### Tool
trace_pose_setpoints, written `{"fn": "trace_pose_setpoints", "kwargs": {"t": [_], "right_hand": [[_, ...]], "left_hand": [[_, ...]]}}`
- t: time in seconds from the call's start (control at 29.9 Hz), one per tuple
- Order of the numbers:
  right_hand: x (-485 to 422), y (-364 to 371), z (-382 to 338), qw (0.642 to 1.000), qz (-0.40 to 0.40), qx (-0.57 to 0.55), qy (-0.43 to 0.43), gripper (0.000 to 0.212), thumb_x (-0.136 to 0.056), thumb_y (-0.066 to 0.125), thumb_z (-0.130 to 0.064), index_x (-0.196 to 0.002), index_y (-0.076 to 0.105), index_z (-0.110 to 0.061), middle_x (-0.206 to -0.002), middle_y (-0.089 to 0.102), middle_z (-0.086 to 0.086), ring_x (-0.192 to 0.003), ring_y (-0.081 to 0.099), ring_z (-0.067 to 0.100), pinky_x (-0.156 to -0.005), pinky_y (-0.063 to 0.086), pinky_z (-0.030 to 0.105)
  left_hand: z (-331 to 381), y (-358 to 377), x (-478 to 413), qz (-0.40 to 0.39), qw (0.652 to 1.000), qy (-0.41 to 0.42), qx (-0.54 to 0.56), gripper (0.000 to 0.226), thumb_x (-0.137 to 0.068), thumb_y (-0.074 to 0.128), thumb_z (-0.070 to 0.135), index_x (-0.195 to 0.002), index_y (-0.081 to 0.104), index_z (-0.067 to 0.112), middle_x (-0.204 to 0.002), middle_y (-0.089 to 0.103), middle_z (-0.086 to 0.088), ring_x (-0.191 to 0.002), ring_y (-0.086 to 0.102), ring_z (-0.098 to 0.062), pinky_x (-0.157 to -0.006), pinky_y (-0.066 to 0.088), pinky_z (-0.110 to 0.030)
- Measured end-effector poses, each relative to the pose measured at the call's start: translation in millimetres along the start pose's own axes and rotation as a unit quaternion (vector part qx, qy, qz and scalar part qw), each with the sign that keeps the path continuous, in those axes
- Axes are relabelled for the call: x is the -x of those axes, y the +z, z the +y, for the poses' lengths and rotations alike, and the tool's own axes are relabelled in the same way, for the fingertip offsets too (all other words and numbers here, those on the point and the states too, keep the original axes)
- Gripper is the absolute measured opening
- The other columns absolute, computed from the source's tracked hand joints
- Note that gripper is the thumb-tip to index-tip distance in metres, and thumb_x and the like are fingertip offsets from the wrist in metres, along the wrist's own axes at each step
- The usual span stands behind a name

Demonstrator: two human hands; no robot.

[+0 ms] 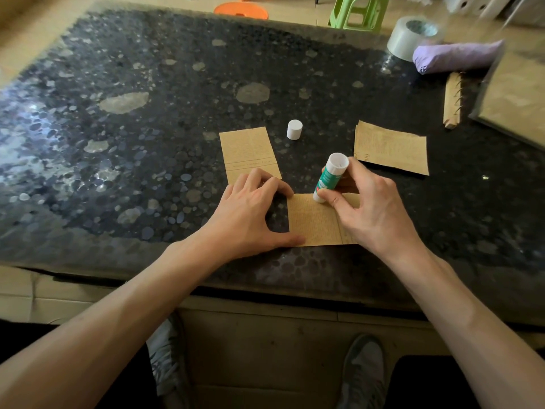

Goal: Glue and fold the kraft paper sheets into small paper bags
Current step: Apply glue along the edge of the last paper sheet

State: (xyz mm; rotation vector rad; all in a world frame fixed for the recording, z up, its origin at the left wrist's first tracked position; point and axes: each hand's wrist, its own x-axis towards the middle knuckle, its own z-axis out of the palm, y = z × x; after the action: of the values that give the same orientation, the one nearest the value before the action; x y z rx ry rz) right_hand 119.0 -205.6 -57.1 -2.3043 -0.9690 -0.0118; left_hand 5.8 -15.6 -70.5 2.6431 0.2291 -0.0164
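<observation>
A kraft paper sheet (pixel 314 221) lies near the table's front edge, between my hands. My left hand (pixel 250 211) spans its left edge, thumb tip on the lower left corner and fingertips at the upper left. My right hand (pixel 368 205) grips a green and white glue stick (pixel 330 175), tilted, its lower end touching the sheet's top edge. The stick's white cap (pixel 294 129) stands apart on the table. A folded kraft piece (pixel 249 153) lies just beyond my left hand. Another kraft sheet (pixel 390 147) lies to the right.
The dark speckled table (pixel 147 128) carries a tape roll (pixel 411 36), a lilac bundle (pixel 457 56), a spiral-bound kraft notebook (pixel 452 98) and a kraft board (pixel 516 95) at the far right. Green and orange stools (pixel 358 10) stand beyond. My shoes (pixel 362 373) are below the table edge.
</observation>
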Motion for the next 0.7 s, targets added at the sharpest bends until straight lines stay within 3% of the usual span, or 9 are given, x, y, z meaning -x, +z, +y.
{"fn": "trace_pose_setpoints", "kwargs": {"t": [0.1, 0.23, 0.33, 0.47, 0.57, 0.7], "right_hand": [[0.1, -0.7, 0.5, 1.000, 0.005, 0.003, 0.003, 0.034, -0.094, 0.076, -0.032, -0.119, 0.060, -0.015, -0.110, 0.065, -0.007, -0.096, 0.057, 0.000, -0.079, 0.044, 0.007], [0.3, -0.9, 1.3, 1.000, -0.003, 0.000, 0.007, 0.033, -0.094, 0.076, -0.026, -0.121, 0.060, -0.013, -0.111, 0.065, -0.006, -0.098, 0.056, 0.001, -0.080, 0.045, 0.008], [1.1, -1.0, 1.9, 1.000, -0.009, -0.004, 0.015, 0.033, -0.095, 0.075, -0.021, -0.124, 0.060, -0.013, -0.110, 0.061, -0.011, -0.100, 0.053, -0.001, -0.078, 0.042, 0.000], [1.2, -4.5, 3.6, 1.000, -0.003, 0.000, 0.012, 0.031, -0.095, 0.074, -0.025, -0.120, 0.060, -0.013, -0.109, 0.065, -0.007, -0.098, 0.056, 0.002, -0.080, 0.043, 0.008], [1.3, -6.1, 4.6, 1.000, 0.005, 0.008, 0.009, 0.034, -0.094, 0.075, -0.032, -0.119, 0.060, -0.014, -0.108, 0.062, -0.012, -0.097, 0.058, 0.002, -0.078, 0.044, 0.006], [3.1, -5.5, 5.4, 1.000, 0.013, 0.005, 0.011, 0.035, -0.094, 0.075, -0.034, -0.119, 0.061, -0.013, -0.114, 0.069, -0.003, -0.099, 0.061, 0.004, -0.081, 0.046, 0.011]], "left_hand": [[0.0, -0.2, -0.1, 0.002, 1.000, 0.000, 0.001, 0.083, -0.063, 0.067, 0.079, -0.133, 0.049, 0.039, -0.130, 0.039, 0.011, -0.126, 0.035, -0.011, -0.109, 0.029, -0.033], [-0.3, 0.2, 0.0, 0.003, 1.000, 0.001, 0.001, 0.083, -0.063, 0.066, 0.079, -0.133, 0.049, 0.039, -0.130, 0.039, 0.011, -0.126, 0.035, -0.011, -0.108, 0.028, -0.032], [-0.1, 0.3, 0.2, 0.004, 1.000, 0.001, 0.003, 0.082, -0.064, 0.068, 0.078, -0.133, 0.049, 0.039, -0.130, 0.039, 0.012, -0.126, 0.035, -0.011, -0.107, 0.025, -0.030], [0.8, -0.3, 0.4, 0.000, 1.000, 0.001, 0.003, 0.083, -0.062, 0.065, 0.080, -0.133, 0.049, 0.039, -0.130, 0.038, 0.012, -0.125, 0.034, -0.010, -0.104, 0.023, -0.027], [0.5, -0.2, 0.3, 0.001, 1.000, 0.001, 0.000, 0.083, -0.063, 0.066, 0.079, -0.133, 0.049, 0.039, -0.130, 0.037, 0.012, -0.125, 0.034, -0.009, -0.104, 0.023, -0.027], [-0.4, 0.4, 0.3, 0.002, 1.000, 0.004, -0.002, 0.082, -0.065, 0.069, 0.078, -0.134, 0.048, 0.039, -0.130, 0.037, 0.013, -0.125, 0.034, -0.008, -0.104, 0.022, -0.026]]}}
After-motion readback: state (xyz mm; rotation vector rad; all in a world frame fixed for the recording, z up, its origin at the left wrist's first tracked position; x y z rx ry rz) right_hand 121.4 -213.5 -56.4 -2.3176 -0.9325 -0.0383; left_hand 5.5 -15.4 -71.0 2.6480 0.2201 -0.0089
